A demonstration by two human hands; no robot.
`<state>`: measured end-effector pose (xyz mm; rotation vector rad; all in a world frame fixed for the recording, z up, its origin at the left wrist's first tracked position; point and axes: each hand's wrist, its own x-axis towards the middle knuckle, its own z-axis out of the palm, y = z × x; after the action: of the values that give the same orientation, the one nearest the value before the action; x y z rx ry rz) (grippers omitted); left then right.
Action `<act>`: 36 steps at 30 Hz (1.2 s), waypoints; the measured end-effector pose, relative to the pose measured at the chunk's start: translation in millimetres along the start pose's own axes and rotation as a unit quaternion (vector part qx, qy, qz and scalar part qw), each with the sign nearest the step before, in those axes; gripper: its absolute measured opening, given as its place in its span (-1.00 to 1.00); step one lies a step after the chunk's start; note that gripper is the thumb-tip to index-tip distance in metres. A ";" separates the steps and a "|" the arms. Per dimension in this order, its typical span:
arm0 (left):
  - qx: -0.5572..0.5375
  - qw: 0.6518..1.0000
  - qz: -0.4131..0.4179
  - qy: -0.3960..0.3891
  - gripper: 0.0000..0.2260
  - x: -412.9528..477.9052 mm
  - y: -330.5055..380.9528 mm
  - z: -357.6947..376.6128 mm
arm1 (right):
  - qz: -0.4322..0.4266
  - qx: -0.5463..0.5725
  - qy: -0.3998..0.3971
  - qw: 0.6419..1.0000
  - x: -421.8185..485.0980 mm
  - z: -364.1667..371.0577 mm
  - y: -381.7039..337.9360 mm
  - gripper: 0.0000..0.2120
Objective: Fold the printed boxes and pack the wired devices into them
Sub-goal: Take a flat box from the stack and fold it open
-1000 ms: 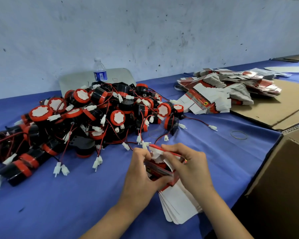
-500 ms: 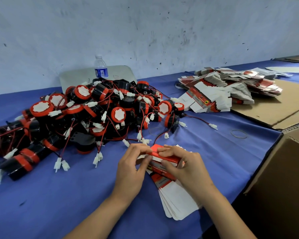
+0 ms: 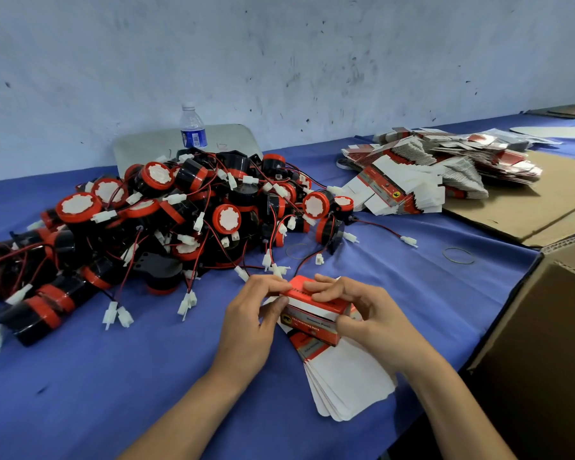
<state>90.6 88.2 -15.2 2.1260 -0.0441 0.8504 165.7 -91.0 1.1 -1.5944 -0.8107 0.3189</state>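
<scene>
Red printed cardboard box (image 3: pixel 316 310), rectangular, pinched in both grips: left hand (image 3: pixel 249 323), right hand (image 3: pixel 375 320).

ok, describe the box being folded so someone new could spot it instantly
Start at the blue table and go to its near edge, right of the pile of devices. There the left hand and right hand hold a small red-and-white box over a fan of flat blanks. It is the only box standing up in three dimensions; the others lie flat.
</scene>
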 end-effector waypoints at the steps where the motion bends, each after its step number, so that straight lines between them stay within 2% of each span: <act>1: -0.008 1.000 -0.013 0.000 -0.88 0.4 -0.3 0.6 | 0.002 0.006 -0.001 1.000 0.4 -0.4 0.7 -0.67; 5: -0.018 1.000 -0.013 -0.003 -0.91 1.4 -1.6 1.4 | 0.014 0.018 -0.023 0.999 -0.5 -4.1 1.4 -0.62; 11: -0.015 0.999 -0.019 -0.023 -0.85 3.6 -3.1 -0.4 | 0.013 0.005 -0.041 0.999 -0.4 -11.6 2.5 -0.49; 17: -0.027 0.999 -0.023 -0.041 -0.89 4.4 -9.1 -1.3 | 0.046 0.004 -0.049 0.998 0.0 -13.6 2.5 -0.57; 22: -0.043 0.997 -0.029 -0.054 -0.73 3.1 -6.7 -1.3 | 0.056 0.035 -0.068 0.996 -1.4 -15.7 1.8 -0.66; 26: -0.031 0.998 -0.023 -0.056 -0.75 1.3 -8.6 -3.2 | 0.079 0.048 -0.076 0.993 -1.2 -17.1 -0.3 -0.70; 30: 0.001 0.998 -0.039 -0.049 -0.66 5.4 -9.3 -4.9 | 0.080 0.026 -0.050 0.995 1.4 -13.4 -1.1 -0.71; 34: 0.048 0.998 0.001 -0.042 -0.76 4.5 -5.0 -7.5 | 0.092 -0.010 -0.067 0.993 1.5 -14.5 -8.0 -0.80; 36: 0.102 0.993 0.038 -0.040 -0.82 4.1 -2.5 -7.9 | 0.094 -0.038 -0.071 0.992 1.6 -13.4 -11.1 -0.77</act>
<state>90.1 96.5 -11.2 2.3623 -0.0846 0.8441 171.7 -100.1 14.8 -1.7392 -0.7886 0.5474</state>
